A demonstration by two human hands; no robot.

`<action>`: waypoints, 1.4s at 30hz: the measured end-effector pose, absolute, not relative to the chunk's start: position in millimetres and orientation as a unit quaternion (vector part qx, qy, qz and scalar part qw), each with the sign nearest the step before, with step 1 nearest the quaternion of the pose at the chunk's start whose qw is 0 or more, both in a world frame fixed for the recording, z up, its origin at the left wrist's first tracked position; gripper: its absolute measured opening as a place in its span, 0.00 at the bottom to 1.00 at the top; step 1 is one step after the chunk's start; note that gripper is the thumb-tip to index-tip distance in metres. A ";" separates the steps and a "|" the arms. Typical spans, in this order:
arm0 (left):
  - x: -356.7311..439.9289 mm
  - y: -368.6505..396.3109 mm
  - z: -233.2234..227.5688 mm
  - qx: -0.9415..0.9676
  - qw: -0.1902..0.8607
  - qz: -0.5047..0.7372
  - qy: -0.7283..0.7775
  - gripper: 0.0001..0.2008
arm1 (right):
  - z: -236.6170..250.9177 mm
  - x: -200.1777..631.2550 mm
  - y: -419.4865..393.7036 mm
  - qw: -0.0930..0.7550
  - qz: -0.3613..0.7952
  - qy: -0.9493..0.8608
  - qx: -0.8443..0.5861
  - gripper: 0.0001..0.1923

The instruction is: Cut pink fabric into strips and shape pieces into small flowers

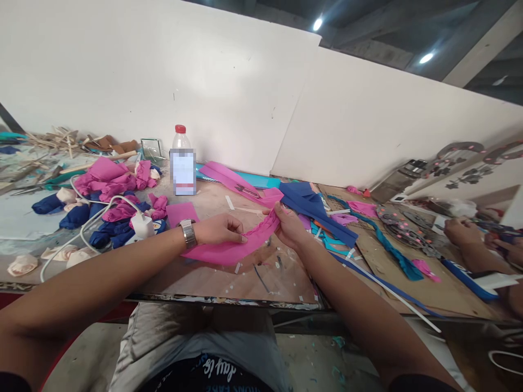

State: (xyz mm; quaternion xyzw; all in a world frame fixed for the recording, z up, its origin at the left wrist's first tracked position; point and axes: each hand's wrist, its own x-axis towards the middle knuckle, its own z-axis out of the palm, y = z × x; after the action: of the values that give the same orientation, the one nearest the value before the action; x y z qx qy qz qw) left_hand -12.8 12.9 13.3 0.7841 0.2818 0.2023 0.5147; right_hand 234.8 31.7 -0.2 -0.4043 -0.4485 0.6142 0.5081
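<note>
Pink crepe strip [241,245], pleated, curved, fingers of left hand [218,228] and right hand [291,226] pinching it

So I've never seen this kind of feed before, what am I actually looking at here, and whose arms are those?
There is no machine: one camera sits on a person's head, looking down at their own bare arms. The left hand, with a wristwatch, and the right hand both pinch a pleated pink paper strip over a worktable. On the table lie pink and blue paper flowers, a red-capped bottle, a white charger and blue paper sheets. The hands at far right belong to another person.
</note>
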 end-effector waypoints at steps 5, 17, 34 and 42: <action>-10.4 8.5 14.3 0.798 0.487 0.212 0.286 0.19 | -3.2 237.2 34.0 0.494 0.620 -0.456 -0.404 0.26; -9.5 9.0 12.2 0.812 0.452 0.222 0.295 0.17 | -3.4 240.4 34.9 0.450 0.666 -0.442 -0.398 0.24; -7.8 11.3 7.6 0.764 0.522 0.249 0.286 0.18 | -5.0 234.7 33.7 0.500 0.656 -0.436 -0.361 0.19; -7.3 9.1 10.4 0.759 0.519 0.265 0.289 0.19 | 1.0 234.4 19.3 0.384 0.707 -0.501 -0.319 0.19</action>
State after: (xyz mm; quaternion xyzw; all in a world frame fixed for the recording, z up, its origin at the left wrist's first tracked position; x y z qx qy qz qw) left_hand -7.3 9.1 10.4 0.7595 0.2889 0.2649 0.5192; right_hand 234.4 19.3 1.0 -0.3188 -0.5006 0.7073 0.3841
